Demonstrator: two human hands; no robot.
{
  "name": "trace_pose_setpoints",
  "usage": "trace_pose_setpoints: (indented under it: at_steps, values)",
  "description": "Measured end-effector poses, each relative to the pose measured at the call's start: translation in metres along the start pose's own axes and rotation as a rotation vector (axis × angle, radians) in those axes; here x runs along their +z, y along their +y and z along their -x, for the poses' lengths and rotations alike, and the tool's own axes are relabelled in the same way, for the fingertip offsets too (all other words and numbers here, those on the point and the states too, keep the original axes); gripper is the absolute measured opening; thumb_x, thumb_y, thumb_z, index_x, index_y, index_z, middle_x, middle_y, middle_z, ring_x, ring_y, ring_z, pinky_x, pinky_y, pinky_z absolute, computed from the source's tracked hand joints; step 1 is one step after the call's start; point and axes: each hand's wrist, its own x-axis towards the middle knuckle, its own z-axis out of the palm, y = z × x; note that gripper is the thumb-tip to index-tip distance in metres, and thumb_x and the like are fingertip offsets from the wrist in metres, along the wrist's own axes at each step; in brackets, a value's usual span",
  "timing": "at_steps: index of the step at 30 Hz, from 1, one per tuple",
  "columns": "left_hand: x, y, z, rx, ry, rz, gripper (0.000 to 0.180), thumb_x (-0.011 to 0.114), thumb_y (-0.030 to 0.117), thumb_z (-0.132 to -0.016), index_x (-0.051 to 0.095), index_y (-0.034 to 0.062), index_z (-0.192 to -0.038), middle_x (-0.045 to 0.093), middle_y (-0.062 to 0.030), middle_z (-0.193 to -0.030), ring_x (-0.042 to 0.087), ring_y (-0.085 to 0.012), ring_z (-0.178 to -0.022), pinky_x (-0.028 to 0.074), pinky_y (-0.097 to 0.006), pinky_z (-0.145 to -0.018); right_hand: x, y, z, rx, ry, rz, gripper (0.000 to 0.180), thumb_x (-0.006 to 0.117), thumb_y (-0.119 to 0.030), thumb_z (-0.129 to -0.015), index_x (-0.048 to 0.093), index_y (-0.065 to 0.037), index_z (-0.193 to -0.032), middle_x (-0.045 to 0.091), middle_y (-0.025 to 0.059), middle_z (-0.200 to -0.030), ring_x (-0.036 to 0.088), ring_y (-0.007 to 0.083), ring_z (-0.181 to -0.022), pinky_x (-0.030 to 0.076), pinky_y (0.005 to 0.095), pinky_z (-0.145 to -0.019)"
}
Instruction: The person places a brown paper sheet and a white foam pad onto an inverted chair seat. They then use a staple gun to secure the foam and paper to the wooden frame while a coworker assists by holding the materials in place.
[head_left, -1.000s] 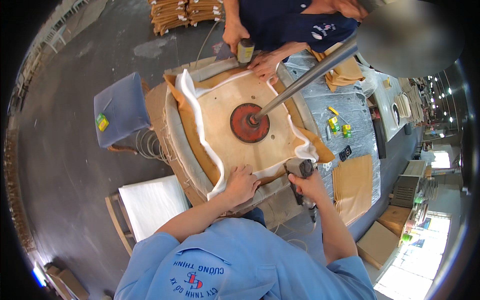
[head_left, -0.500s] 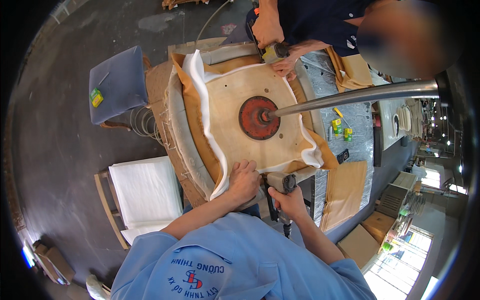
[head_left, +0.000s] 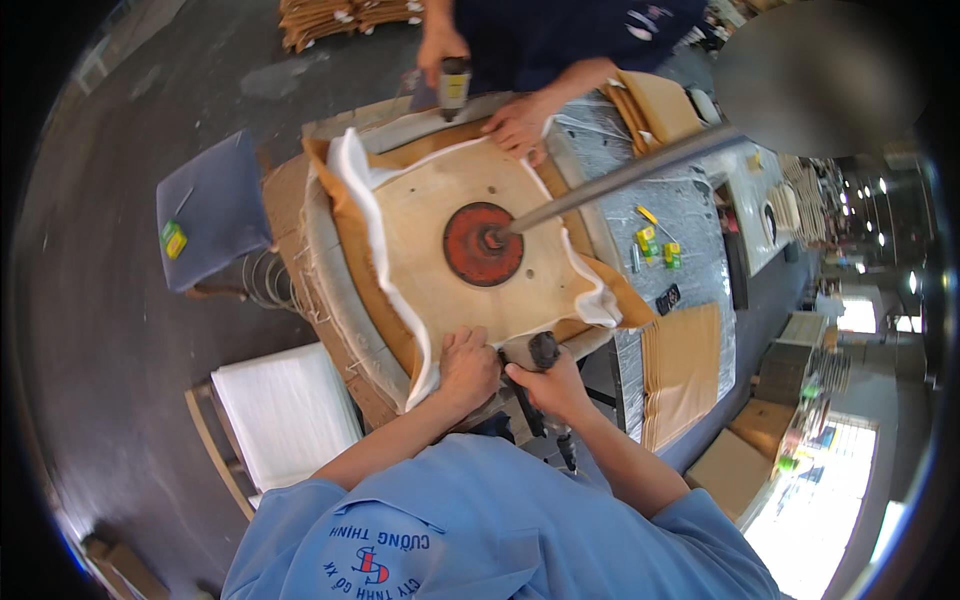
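A pale wooden seat panel (head_left: 410, 250) lies in front of me, with white padding (head_left: 362, 190) and a tan cover (head_left: 335, 205) around its edges. A metal rod (head_left: 620, 175) meets a red round plate (head_left: 480, 265) on its middle. My left hand (head_left: 468, 372) is closed at the panel's near edge, its fingers curled over the folded cover. Just right of it, my right hand (head_left: 553, 388) grips a staple gun (head_left: 520, 352), its head beside that edge. The tip and the fingers' undersides are hidden.
Across the panel, a co-worker's hand (head_left: 440, 50) holds another staple gun (head_left: 454, 90); the other hand (head_left: 520, 128) rests at the far edge. Tan covers (head_left: 680, 375) and small boxes (head_left: 647, 243) lie on the right-hand table. White sheets (head_left: 285, 410) and a blue cushion (head_left: 215, 205) are at left.
The co-worker's staple gun has moved off the panel's far edge, to the left. My hands stay at the near edge, still with the staple gun. The whole view has shifted slightly.
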Motion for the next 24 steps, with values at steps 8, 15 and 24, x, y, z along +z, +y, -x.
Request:
trace_pose_setpoints:
  at_steps: [8, 15, 24]
  values:
    - [-0.02, 0.016, -0.021, 0.048, -0.125, -0.021, 0.024, 0.077, 0.024, -0.085, 0.073, 0.0059, -0.099, 0.063, -0.0139, -0.106, 0.058, -0.0356, -0.109, 0.045, -0.05, -0.095, -0.015, 0.065, 0.028, -0.006, 0.157, -0.439, 0.036, 0.086, -0.024, -0.088, 0.072, -0.001, -0.112, 0.069, 0.0032, -0.077, 0.064, 0.0115, -0.057, 0.052, 0.0298, -0.051]
    - [0.03, 0.038, -0.068, 0.237, -0.076, 0.021, 0.03, 0.085, 0.027, -0.079, 0.073, 0.0065, -0.096, 0.06, -0.0133, -0.115, 0.053, -0.0364, -0.118, 0.045, -0.049, -0.104, -0.061, 0.075, 0.009, -0.08, 0.272, -0.607, 0.024, 0.083, -0.019, -0.093, 0.073, -0.003, -0.106, 0.069, 0.0021, -0.082, 0.061, 0.0121, -0.054, 0.048, 0.0291, -0.046]
    - [0.053, 0.042, -0.076, 0.226, 0.057, 0.054, 0.022, 0.082, 0.028, -0.082, 0.08, 0.007, -0.087, 0.055, -0.0133, -0.142, 0.037, -0.0394, -0.148, 0.022, -0.059, -0.126, -0.096, 0.062, -0.019, 0.01, 0.089, -0.345, 0.029, 0.085, -0.025, -0.091, 0.074, -0.001, -0.105, 0.07, 0.003, -0.078, 0.063, 0.0119, -0.052, 0.047, 0.0294, -0.046]
